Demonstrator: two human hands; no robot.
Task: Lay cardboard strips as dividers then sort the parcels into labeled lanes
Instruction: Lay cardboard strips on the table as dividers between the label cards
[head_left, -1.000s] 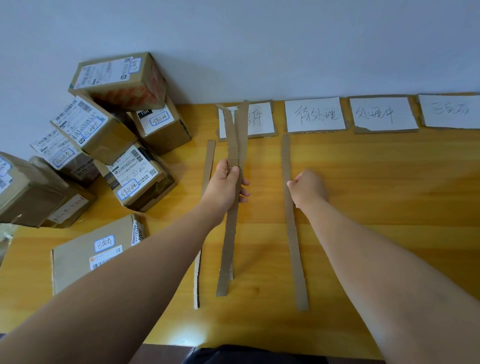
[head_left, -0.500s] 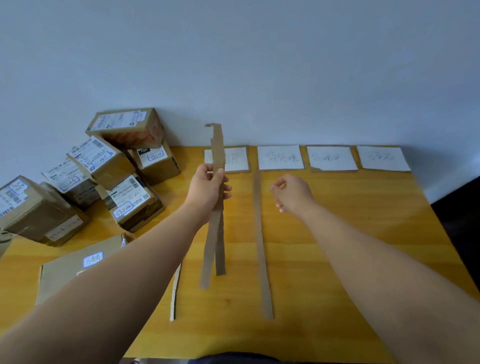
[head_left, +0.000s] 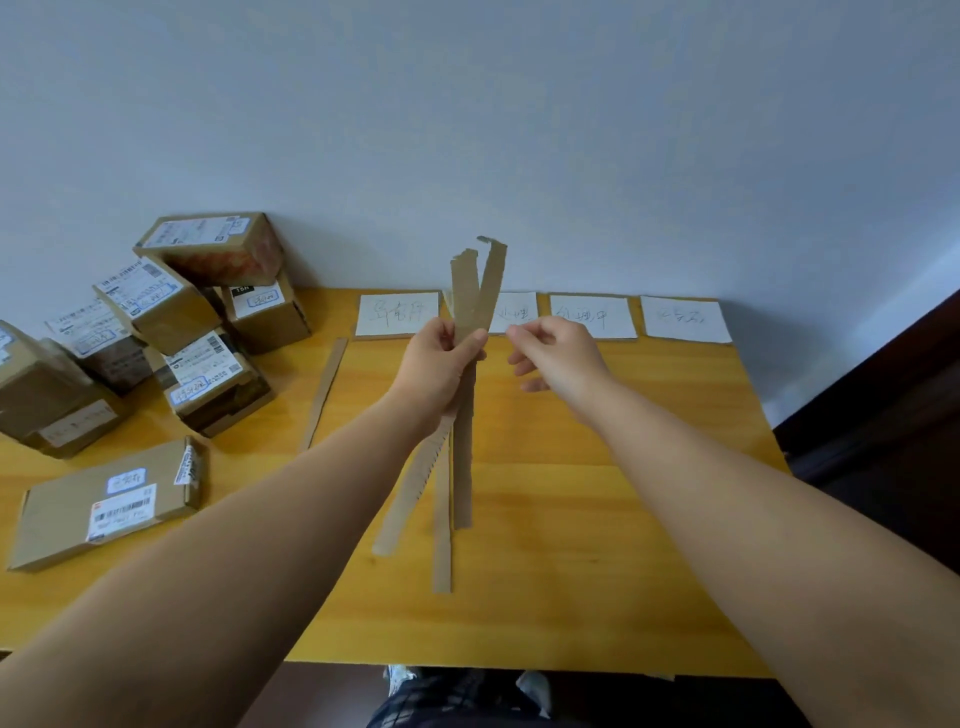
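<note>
My left hand (head_left: 441, 358) grips two long cardboard strips (head_left: 475, 291) near their middle and holds them upright above the table; their tops fan apart and their lower ends hang down. My right hand (head_left: 556, 353) hovers just right of the strips with relaxed fingers and holds nothing. One strip (head_left: 324, 395) lies flat left of the first label. Another strip (head_left: 442, 551) lies down the middle, partly hidden behind the held ones. Four white labels (head_left: 397, 314) (head_left: 514, 313) (head_left: 592, 316) (head_left: 685, 318) line the back edge. Several parcels (head_left: 208, 379) are piled at the left.
The yellow wooden table (head_left: 597, 519) ends at the wall behind, at a front edge near my legs, and at a right edge beside a dark floor. A flat parcel (head_left: 104, 499) lies apart from the pile at the front left.
My left hand has lifted the two strips higher and carried them right, and their tops have spread. My right hand has left the laid strip and risen toward the held ones.
</note>
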